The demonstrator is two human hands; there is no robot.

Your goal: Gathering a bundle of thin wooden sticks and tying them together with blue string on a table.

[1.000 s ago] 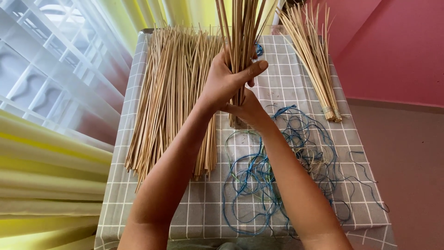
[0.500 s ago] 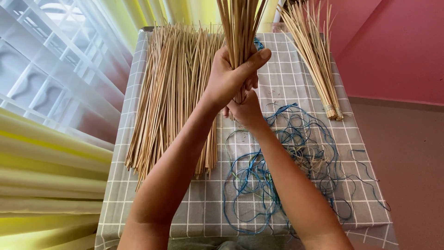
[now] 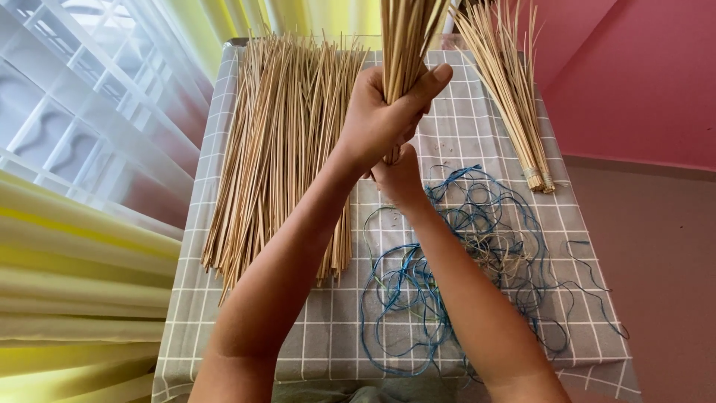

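Observation:
My left hand [image 3: 384,112] is closed around a bundle of thin tan sticks [image 3: 406,37] held upright above the table, thumb across its front. My right hand [image 3: 397,175] sits just under the left, pressed against the bundle's lower ends; most of its fingers are hidden. A broad loose pile of the same sticks [image 3: 280,149] lies flat on the left part of the table. A tied bunch of sticks [image 3: 511,97] lies at the back right, bound at its near end.
A tangle of blue string [image 3: 455,261] spreads over the grey checked tablecloth [image 3: 313,336] under my right forearm. Yellow curtains [image 3: 67,298] and a white window grille stand to the left. A pink wall [image 3: 641,75] stands to the right.
Both hands have lifted the upright stick bundle higher and slightly to the right. My left hand's grip has slid closer to the bundle's lower ends.

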